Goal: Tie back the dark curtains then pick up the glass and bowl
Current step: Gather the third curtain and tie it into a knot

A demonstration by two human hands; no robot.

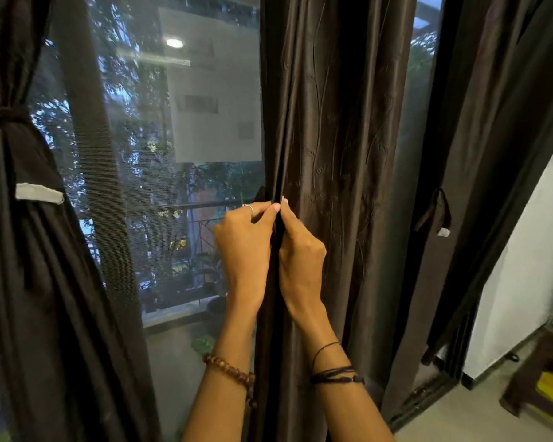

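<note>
We see both hands raised at the middle curtain point(332, 154), dark brown, hanging loose in front of the window point(179, 122). Left hand point(245, 247) has fingers curled, thumb and forefinger pinching the curtain's left edge fold; a ring on one finger, a bead bracelet point(229, 371) on the wrist. Right hand point(300, 253) sits just beside it, touching the same fold, fingers curled round the fabric edge, fingertips up near the left thumb. Dark thread bands point(334, 374) on the right wrist.

Left curtain point(20, 250) is already gathered and cinched by a dark tieback point(4, 118) high up; a pale tag point(39, 193) shows on it lower down. Right curtain point(492, 154) hangs by the door frame, with a loose tieback loop point(434, 212) dangling from it, a small white tag at its end.

We can't find the glass or bowl here. At far right a dark wooden shelf unit point(543, 371) stands on the floor beside the white wall point(524, 266), something white on top and something yellow inside; we can't tell what they are.
</note>
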